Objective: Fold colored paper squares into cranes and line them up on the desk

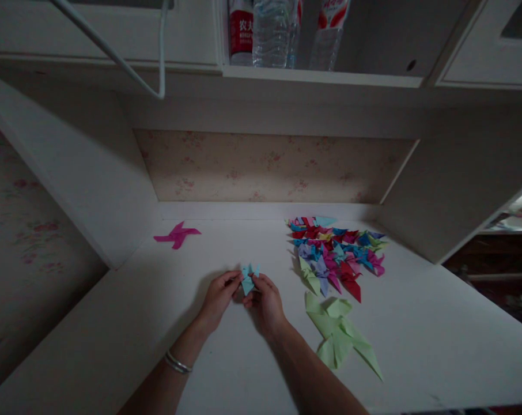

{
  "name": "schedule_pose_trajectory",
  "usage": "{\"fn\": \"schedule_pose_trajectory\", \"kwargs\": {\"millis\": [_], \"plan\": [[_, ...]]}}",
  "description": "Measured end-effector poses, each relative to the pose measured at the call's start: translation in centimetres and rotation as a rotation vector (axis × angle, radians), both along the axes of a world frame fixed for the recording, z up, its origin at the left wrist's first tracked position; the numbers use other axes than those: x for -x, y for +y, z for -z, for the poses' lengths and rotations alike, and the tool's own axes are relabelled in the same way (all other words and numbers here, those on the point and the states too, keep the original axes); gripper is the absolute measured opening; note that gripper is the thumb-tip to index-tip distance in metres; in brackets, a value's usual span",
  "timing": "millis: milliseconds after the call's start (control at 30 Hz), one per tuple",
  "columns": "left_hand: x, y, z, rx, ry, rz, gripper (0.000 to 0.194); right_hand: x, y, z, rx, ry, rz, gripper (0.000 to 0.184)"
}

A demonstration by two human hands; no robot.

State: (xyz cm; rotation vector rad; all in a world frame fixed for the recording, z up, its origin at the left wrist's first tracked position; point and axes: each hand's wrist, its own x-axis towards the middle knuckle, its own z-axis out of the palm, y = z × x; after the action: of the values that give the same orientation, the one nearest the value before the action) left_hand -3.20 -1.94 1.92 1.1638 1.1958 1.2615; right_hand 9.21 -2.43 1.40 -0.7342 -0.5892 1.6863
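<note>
Between my two hands is a small light-blue origami crane (248,283), held just above the white tabletop. My left hand (220,297) pinches its left side between thumb and fingers. On the other side, the thumb and fingers of my right hand (266,301) close on its right edge. Pointed paper tips stick up between the fingertips. The lower fingers of both hands are partly hidden. A large pale-green folded paper piece (336,333), opened out and creased, lies right of my right forearm.
Several rows of small colourful paper cranes (330,253) lie at the back right. A magenta pinwheel-shaped paper piece (177,234) rests at the back left. Above, a shelf (321,76) holds plastic bottles (272,34), and a white cable (114,55) hangs down. Side panels (434,184) enclose the white desk (226,369).
</note>
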Motion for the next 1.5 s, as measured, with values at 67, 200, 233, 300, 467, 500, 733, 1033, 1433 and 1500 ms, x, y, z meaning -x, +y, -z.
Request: {"fn": "schedule_pose_trajectory", "kwargs": {"millis": [67,200,233,300,467,500,733,1033,1433,1500], "plan": [[0.1,0.0,0.1,-0.010,0.005,0.004,0.033,0.0,0.1,0.2,-0.001,-0.019,-0.002,0.033],[0.1,0.1,0.3,-0.022,0.009,0.002,0.033,0.1,0.1,0.4,-0.022,-0.066,0.016,0.033],[0.1,0.1,0.3,-0.021,0.009,0.000,0.034,0.2,0.0,0.4,-0.024,-0.077,0.030,0.033],[0.0,0.1,0.4,-0.017,-0.002,-0.001,0.035,0.3,0.0,0.5,-0.031,-0.109,0.073,0.034],[0.1,0.2,0.6,0.023,-0.049,-0.001,0.040,0.6,-0.5,1.3,-0.124,-0.341,0.195,0.036],[0.2,0.2,0.7,0.034,-0.057,-0.007,0.041,0.6,-0.7,1.4,-0.139,-0.397,0.219,0.036],[0.9,0.5,1.0,0.066,-0.071,-0.185,0.037,-4.0,-3.6,-2.4,-0.409,-0.698,0.160,0.028],[0.9,0.6,1.0,0.098,-0.111,-0.155,0.035,-22.5,0.7,-6.7,-0.449,-1.251,0.370,0.033],[1.0,0.5,1.5,0.089,-0.064,-0.149,0.034,-37.0,2.7,-1.9,-0.187,-1.492,0.299,0.031],[1.0,0.5,1.5,0.088,-0.059,-0.149,0.035,-37.0,2.8,-1.4,-0.168,-1.537,0.261,0.025]]}}
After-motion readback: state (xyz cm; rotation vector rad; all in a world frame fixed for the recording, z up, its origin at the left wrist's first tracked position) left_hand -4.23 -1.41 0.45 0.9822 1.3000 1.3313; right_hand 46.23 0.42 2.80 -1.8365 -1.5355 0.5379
